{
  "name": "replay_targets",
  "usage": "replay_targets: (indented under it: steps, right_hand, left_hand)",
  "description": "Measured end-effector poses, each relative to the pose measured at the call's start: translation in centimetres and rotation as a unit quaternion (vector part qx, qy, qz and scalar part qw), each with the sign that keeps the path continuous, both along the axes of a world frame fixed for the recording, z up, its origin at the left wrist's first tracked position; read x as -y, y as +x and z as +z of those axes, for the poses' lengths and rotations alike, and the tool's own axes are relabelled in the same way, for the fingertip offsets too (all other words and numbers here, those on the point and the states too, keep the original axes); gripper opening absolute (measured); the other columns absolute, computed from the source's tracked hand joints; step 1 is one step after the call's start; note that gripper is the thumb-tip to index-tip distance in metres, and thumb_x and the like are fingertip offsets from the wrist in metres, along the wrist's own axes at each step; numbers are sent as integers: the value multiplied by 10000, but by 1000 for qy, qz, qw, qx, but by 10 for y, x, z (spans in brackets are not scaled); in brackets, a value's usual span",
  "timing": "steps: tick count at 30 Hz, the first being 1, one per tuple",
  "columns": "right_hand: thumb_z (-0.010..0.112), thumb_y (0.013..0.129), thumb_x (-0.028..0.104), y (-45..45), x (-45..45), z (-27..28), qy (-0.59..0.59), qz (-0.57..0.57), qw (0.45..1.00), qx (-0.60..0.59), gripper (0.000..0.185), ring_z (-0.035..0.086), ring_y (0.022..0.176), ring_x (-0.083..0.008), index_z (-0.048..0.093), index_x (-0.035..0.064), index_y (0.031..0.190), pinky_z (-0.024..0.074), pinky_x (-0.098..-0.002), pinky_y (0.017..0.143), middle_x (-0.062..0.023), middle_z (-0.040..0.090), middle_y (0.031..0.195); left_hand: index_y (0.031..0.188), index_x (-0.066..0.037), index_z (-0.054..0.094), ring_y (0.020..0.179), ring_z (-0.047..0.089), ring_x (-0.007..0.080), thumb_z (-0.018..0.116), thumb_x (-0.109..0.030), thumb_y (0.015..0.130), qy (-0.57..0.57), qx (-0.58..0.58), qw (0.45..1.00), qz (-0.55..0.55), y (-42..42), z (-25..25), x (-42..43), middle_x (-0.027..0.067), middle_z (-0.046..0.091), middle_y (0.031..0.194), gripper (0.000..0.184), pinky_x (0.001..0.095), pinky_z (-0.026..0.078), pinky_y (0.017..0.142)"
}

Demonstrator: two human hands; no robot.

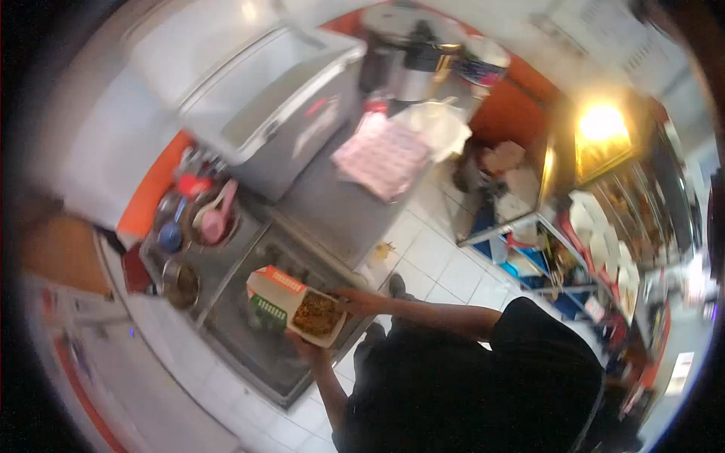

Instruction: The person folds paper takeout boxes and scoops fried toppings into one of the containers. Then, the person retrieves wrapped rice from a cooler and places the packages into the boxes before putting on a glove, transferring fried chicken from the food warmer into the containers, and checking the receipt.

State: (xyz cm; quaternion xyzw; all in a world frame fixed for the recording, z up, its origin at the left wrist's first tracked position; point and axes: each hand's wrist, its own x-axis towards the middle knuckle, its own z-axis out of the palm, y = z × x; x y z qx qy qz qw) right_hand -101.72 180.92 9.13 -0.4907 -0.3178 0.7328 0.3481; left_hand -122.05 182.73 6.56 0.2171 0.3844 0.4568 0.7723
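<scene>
An open cardboard takeaway box (276,296), printed in orange and green, is held up between my two hands. Brown, grainy food (317,315) fills its tray. My left hand (306,348) grips the near lower side of the box. On the opposite side, my right hand (364,302) holds the edge beside the food, its fingers partly hidden and slightly blurred. Beneath the box lies a dark recessed metal counter section (253,359).
A large grey cooler box (302,124) stands on the counter, with a pink patterned packet (384,160) beside it. Bowls with a pink ladle (215,223) and a metal pot (181,283) sit at the left. A lit display cabinet (604,143) and cluttered shelves (544,257) are to the right.
</scene>
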Motion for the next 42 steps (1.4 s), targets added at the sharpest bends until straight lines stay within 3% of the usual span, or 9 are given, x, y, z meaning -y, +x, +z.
replay_targets:
  steps: [6,8,10,13,20,22,23,27,42]
  right_hand:
    - [525,933,308,102,76,48,192,-80,945,254,503,556,1122,-253,418,46,1349,446,-401,969,-154,578,1172]
    - [564,890,455,160,110,96,143,-122,943,273,580,573,1086,-258,502,41,1290,447,-364,934,-139,617,1113]
    - [629,840,481,202,139,80,124,-317,893,296,719,602,1011,-254,384,66,1374,475,-365,867,-178,618,1078]
    - [684,812,413,259,189,113,134,-379,851,337,827,634,916,-254,239,100,1435,503,-370,792,-194,620,1040]
    - [645,693,25,324,310,177,176,-398,743,508,772,614,939,-306,341,120,1396,484,-393,813,-143,596,1024]
    - [615,688,-59,336,342,189,223,-388,751,486,764,533,1118,-263,347,88,1387,450,-390,908,-136,526,1187]
    - [572,711,-98,337,352,204,192,-406,755,477,727,479,1202,-296,350,78,1380,399,-392,993,-156,481,1256]
    - [530,754,-93,343,384,201,125,-385,693,596,694,417,1258,-370,325,84,1392,326,-432,1055,-196,428,1340]
    - [481,956,242,313,644,166,-27,-778,478,407,668,519,1160,-306,81,166,1485,428,-423,956,-193,399,1390]
  left_hand:
    - [1425,-93,251,1279,381,375,348,-751,831,254,-35,940,-226,124,7,0,197,330,1408,891,541,407,1002]
    - [1442,-81,208,1288,360,395,383,-775,798,-181,508,798,-269,163,7,9,207,306,1425,963,571,385,1006]
    - [1459,-52,150,1304,323,423,439,-772,773,-28,440,715,-542,225,39,32,215,250,1463,1035,643,317,1016]
    - [1449,-34,176,1290,341,425,445,-748,791,-218,427,617,-624,290,26,83,214,245,1470,1007,667,317,995]
    - [1386,-72,364,1181,486,388,376,-774,797,-293,284,663,-628,415,52,180,197,471,1328,917,588,425,926]
    - [1380,-134,399,1220,451,356,360,-798,782,-519,296,597,-536,451,42,190,138,456,1360,895,632,346,986]
    - [1383,-145,395,1215,459,339,357,-804,777,-253,287,619,-686,468,55,195,130,449,1368,896,628,360,975]
    - [1343,-51,413,1136,513,346,349,-759,822,-205,149,694,-674,514,70,208,159,499,1301,882,526,433,947]
    - [1393,-35,342,1180,478,406,379,-746,811,-347,134,354,-858,571,71,471,194,477,1321,919,586,392,968]
